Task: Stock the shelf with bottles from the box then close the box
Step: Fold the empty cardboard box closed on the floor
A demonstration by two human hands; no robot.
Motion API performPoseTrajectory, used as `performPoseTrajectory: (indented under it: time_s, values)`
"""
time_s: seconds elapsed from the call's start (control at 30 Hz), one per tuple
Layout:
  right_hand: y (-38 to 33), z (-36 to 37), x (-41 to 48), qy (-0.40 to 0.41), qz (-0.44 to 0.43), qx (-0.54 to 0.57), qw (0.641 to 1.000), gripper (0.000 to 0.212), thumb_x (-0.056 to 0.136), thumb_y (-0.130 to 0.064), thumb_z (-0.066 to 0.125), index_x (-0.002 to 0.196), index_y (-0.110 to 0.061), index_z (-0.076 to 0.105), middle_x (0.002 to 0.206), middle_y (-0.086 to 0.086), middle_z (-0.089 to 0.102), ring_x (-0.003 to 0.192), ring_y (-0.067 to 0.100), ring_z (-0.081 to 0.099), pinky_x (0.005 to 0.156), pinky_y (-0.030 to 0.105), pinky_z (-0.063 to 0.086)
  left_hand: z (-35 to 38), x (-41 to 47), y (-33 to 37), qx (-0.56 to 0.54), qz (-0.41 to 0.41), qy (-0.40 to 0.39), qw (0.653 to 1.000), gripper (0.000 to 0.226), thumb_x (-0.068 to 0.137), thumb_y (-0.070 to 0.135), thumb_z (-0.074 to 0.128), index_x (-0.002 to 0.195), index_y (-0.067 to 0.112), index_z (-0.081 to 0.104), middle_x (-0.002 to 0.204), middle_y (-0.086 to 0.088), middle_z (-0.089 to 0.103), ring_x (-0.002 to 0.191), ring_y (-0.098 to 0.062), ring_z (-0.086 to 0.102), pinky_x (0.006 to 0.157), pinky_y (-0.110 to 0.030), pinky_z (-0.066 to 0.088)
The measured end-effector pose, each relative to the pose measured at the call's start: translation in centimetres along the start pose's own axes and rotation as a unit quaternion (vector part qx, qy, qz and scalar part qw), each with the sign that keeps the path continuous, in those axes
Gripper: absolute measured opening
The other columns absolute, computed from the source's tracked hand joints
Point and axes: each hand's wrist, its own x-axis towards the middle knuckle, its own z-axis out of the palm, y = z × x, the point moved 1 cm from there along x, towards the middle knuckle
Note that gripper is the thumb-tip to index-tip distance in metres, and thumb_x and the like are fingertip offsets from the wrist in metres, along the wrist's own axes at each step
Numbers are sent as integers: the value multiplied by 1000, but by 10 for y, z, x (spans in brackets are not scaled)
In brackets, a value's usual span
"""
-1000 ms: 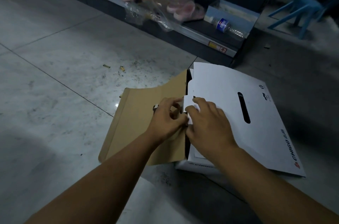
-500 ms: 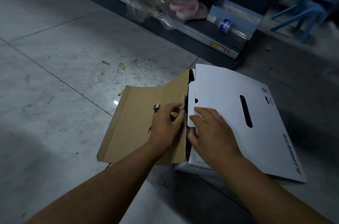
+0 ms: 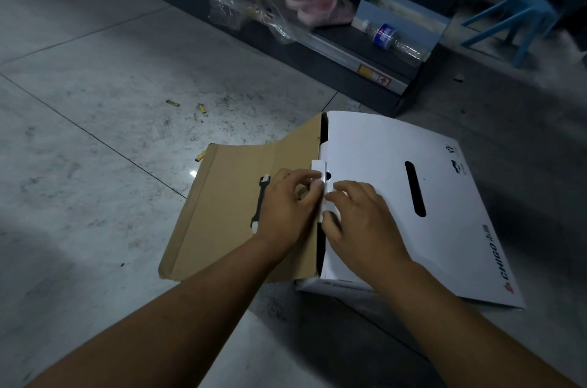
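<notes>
**Tucking the tab to shut the box**

We judge this the closing step. The box [image 3: 444, 146] sits on the floor [image 3: 95, 133] just before the shelf [image 3: 346, 59], where one bottle [image 3: 389, 38] lies on its side. Our left hand [image 3: 286, 210] pinches the white tab [image 3: 318, 169] at the brown flap [image 3: 222, 203] with narrow, curled fingers [image 3: 303, 178], steering it to the seam. Our right hand [image 3: 362, 225] presses the white flap [image 3: 374, 149] with near-flat fingers to steady that edge. A second ago our hands hid the tab; now its upper end shows.

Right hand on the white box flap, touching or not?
Touching. The head view shows the right hand pressed on the white flap, fingertips beside the tab that the left hand pinches.
</notes>
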Motion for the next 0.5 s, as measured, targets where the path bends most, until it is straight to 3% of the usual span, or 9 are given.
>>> performPoseTrajectory:
  time_s: [0.13,0.33,0.5]
  values:
    - [-3,4,-3,16,4,-19,1000,28,90,-25,71,114,-12,73,122,10,68,111,29,63,95,43,52,7,5,-1,0,-36,4,999,29,91,36,69,118,28,69,107,14,68,98,1,63,82,-22,54]
    - [-5,6,-7,-7,53,-13,999,53,92,-43,48,131,-11,64,138,13,62,129,33,57,111,48,43,9,5,3,22,-56,20,998,31,93,29,66,123,25,69,110,12,68,99,-1,62,81,-10,42]
    - [-2,10,-9,-3,46,-19,999,46,95,-40,58,132,-13,64,141,11,61,131,31,55,114,45,40,15,5,7,-11,-101,43,994,31,90,25,66,120,22,71,108,10,70,99,-3,63,81,-14,46]
